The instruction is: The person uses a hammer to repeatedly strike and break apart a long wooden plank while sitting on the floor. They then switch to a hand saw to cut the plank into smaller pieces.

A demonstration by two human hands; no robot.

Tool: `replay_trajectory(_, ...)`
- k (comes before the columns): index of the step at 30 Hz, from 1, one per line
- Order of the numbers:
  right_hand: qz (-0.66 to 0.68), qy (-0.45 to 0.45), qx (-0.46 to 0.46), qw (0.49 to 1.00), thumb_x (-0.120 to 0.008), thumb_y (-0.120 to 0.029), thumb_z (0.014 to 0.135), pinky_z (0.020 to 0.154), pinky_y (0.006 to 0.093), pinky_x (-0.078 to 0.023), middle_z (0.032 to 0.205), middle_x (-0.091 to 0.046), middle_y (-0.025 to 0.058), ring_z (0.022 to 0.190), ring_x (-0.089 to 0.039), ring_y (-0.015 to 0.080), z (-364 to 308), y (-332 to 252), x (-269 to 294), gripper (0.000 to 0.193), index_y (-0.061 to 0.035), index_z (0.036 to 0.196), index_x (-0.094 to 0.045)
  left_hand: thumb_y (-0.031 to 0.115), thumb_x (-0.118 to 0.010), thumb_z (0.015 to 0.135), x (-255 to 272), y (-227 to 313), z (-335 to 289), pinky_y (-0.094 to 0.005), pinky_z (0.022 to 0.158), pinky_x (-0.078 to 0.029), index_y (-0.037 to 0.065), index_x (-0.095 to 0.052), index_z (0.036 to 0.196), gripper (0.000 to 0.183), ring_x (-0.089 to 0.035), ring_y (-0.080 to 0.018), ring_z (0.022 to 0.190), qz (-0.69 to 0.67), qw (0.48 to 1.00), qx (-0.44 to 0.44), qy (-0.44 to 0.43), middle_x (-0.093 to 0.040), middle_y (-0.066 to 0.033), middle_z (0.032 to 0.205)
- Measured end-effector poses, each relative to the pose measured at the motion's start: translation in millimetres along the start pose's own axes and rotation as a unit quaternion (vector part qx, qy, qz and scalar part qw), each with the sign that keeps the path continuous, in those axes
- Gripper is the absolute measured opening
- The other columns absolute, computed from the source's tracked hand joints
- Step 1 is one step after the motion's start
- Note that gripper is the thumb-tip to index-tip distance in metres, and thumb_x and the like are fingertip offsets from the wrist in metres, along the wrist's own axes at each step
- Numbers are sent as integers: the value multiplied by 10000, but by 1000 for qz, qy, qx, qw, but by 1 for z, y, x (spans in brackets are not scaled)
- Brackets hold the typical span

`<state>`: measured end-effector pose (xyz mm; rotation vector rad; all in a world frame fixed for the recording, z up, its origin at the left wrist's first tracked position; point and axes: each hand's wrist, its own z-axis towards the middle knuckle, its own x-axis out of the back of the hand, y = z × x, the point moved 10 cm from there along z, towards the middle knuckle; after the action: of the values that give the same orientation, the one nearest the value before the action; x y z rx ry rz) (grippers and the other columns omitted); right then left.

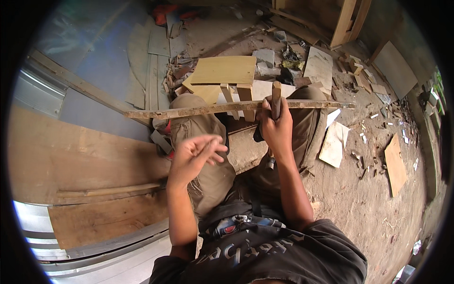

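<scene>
A long, rough-edged wooden strip [189,111] lies crosswise over my knees. My right hand [275,130] is closed around a short upright wooden piece [276,94], its thumb along the near face, where the piece crosses the strip. Some of its fingers go behind the wood and are hidden. Beside that wrist shows a small metal end [270,163], perhaps a hammer head, mostly covered. My left hand [196,156] is raised above my left thigh, blurred, thumb and forefinger pinched together; whatever is between them is too small to make out. Two short wooden slats [245,97] stand just beyond the strip.
Yellowish boards [223,70] and broken blocks [264,57] lie ahead on the dirt floor. A wooden panel [85,146] fills the left side, near metal sheeting [38,94]. Scraps and a thin board [395,164] are scattered at right. A wooden frame [347,23] stands far right.
</scene>
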<state>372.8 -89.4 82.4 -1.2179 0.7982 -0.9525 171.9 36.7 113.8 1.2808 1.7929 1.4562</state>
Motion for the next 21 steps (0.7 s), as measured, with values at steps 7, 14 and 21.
replay_trajectory(7,-11,-45,-11,999,-613,-196,943,635,305,-483,762,-639,108,692,-613,133,13,3,-3,234,1,1059,-557,397,-786,753,-28,88,108,-431,848,-511,49,-676,1077,488,-656,-350,960,516,799,-301,73,-697,-153,951)
replay_trajectory(14,276,-79,0,958,-376,-491,1025,382,208,-246,591,-400,-41,440,-331,27,5,-64,23,450,-69,916,-487,623,-646,792,-37,54,136,-469,846,-516,50,-699,925,590,-654,-385,950,592,790,-159,1,-690,-197,939)
replay_trajectory(21,169,-120,86,974,-271,-715,937,346,237,-230,547,-350,-24,380,-296,63,39,-135,-6,648,-100,784,-410,605,-649,793,-45,57,138,-476,833,-519,35,-688,875,578,-657,-381,924,576,794,-189,44,-688,-199,911)
